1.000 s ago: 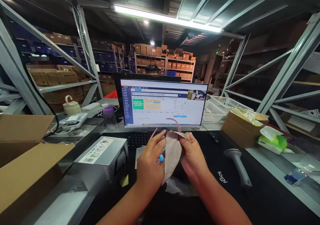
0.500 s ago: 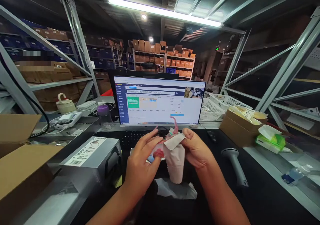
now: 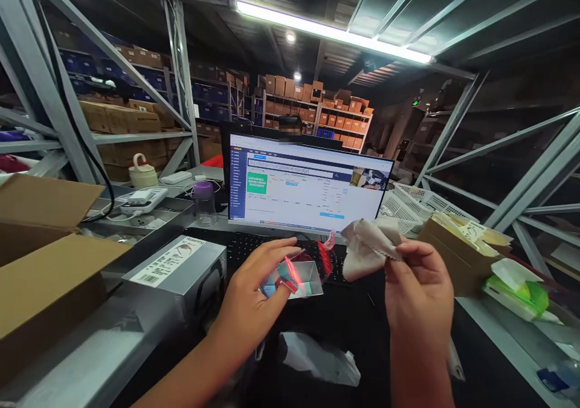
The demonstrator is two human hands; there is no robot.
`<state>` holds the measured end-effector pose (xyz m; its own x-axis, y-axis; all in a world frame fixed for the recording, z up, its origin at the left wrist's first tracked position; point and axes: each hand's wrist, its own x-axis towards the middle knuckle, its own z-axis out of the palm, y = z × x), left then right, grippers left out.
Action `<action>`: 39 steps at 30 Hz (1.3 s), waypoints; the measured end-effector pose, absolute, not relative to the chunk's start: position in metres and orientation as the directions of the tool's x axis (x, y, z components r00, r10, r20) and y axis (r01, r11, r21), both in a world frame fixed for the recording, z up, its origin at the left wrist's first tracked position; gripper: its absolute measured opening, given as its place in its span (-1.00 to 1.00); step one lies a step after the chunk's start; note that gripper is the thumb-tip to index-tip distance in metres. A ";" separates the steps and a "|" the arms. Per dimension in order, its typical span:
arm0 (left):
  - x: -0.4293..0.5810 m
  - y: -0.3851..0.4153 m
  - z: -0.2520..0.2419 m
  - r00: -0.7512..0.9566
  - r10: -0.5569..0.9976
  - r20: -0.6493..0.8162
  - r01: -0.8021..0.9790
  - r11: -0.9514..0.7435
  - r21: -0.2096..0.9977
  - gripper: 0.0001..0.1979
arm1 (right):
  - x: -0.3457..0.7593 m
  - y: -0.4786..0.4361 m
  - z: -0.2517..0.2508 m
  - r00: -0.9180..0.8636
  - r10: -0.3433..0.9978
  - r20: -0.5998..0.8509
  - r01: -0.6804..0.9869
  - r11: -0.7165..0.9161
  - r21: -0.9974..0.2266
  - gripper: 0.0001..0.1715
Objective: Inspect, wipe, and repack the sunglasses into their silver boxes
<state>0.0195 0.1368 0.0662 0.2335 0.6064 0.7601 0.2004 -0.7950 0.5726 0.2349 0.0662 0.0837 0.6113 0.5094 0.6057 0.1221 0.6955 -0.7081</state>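
Observation:
My left hand (image 3: 256, 293) grips a pair of glasses (image 3: 325, 257) with reddish, shiny lenses and a pink curved temple tip. Under the glasses, a small open box (image 3: 312, 278) with pale inner walls shows. A light grey cloth (image 3: 369, 248) with a zigzag edge is pinched between thumb and fingers of my right hand (image 3: 419, 281), to the right of the glasses and apart from them. A crumpled clear plastic bag (image 3: 317, 358) lies on the black mat below my hands.
A monitor (image 3: 308, 184) stands behind a black keyboard (image 3: 242, 245). Left are a grey product box (image 3: 179, 263) and an open cardboard box (image 3: 49, 257). Right are a carton (image 3: 453, 257), a green tissue pack (image 3: 521, 290), white baskets (image 3: 403, 208) and a bottle (image 3: 559, 378).
My right hand has moved right with the cloth, away from the glasses, uncovering them and the small box. The whole view has shifted left, so the desk items appear further right.

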 end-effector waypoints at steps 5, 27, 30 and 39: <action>0.019 0.136 0.063 0.310 0.595 0.741 0.226 -0.804 0.551 -0.56 | 0.208 0.057 0.080 -0.058 0.560 0.827 0.558 0.705 -0.438 -0.66; 0.015 0.134 0.070 0.217 0.661 0.718 0.078 -0.745 0.662 -0.47 | 0.205 0.088 0.062 -0.368 0.320 0.873 0.847 0.503 0.172 -0.30; 0.014 0.131 0.072 0.241 0.626 0.741 0.075 -0.774 0.629 -0.53 | 0.186 0.083 0.056 -0.424 0.288 0.858 0.804 0.556 0.211 -0.27; 0.017 0.138 0.065 0.289 0.664 0.689 0.108 -0.738 0.666 -0.50 | 0.182 0.089 0.051 -0.383 0.414 0.826 0.798 0.598 0.071 -0.36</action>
